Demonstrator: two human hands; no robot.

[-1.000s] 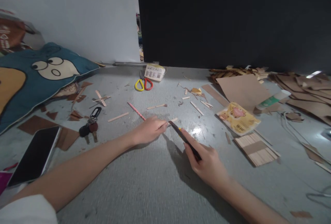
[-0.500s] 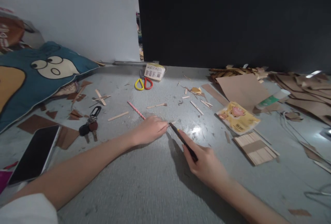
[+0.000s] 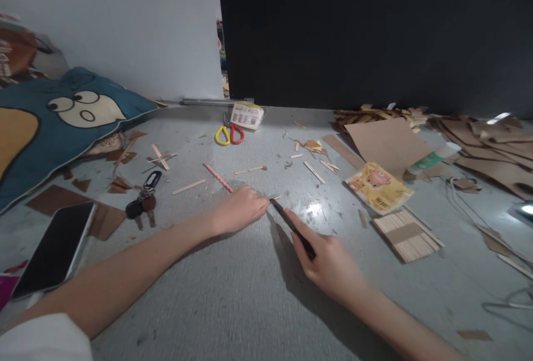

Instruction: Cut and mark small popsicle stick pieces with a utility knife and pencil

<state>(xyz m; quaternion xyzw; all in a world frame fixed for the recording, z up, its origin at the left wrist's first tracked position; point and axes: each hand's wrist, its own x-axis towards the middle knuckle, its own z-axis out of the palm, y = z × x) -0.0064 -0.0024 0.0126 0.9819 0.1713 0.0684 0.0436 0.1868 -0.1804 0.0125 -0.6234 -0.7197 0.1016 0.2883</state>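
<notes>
My right hand [image 3: 328,261] is closed around a dark utility knife [image 3: 291,225], whose tip points up and left. With its fingers pressed together, my left hand [image 3: 241,206] pins a thin wooden craft stick [image 3: 277,198] to the table; most of the stick is hidden by the fingers and the knife. The knife's tip meets the stick just beside my left fingertips. A pink patterned pencil-like rod [image 3: 217,176] lies just beyond my left hand. Close to it are a loose craft stick [image 3: 189,186] and another stick with a dark end [image 3: 250,170].
Scissors [image 3: 229,135] with yellow and red handles lie at the back. On the left are keys [image 3: 141,205], a phone [image 3: 52,250] and a blue pillow [image 3: 83,103]. A banded craft-stick bundle [image 3: 407,235], a yellow packet [image 3: 378,187], a glue stick [image 3: 433,159] and cardboard [image 3: 387,141] lie right.
The view has shifted slightly, so the table items sit a little further left. Both hands keep nearly the same pose, with the knife still against the stick.
</notes>
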